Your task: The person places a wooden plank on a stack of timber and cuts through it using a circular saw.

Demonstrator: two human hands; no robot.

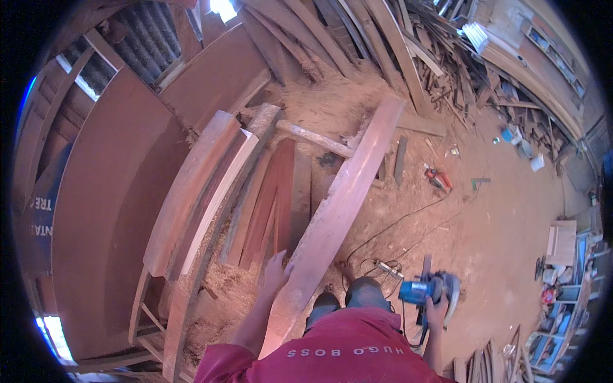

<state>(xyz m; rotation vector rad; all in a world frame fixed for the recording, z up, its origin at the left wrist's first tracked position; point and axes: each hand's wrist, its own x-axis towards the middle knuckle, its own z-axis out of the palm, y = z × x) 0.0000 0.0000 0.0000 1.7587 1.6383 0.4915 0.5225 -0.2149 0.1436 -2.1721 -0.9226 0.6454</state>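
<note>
Left hand (275, 273): fingers spread, at edge of plank (350, 201) (contact unclear) | right hand (437, 313): gripping blue saw (417, 292)

Right hand (437, 313), three o'clock: brown dusty floor (498, 303) is lying open. Left hand (276, 271), two o'clock: long pinkish timber plank (348, 204) is blocking.

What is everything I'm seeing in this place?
Circular saw: one, blue, in the right hand
Long plank: one, pinkish brown, centre
Stacked boards: several, brown, one cream, left of plank
Large panels: at least two, brown, left
Scrap wood: many pieces, brown, upper right
Power tool: one, orange, on floor
Buckets: several, blue and white, upper right
Shirt: one, red, bottom centre
Left hand: one, bare, at plank's left edge
Right hand: one, bare, on saw
</note>
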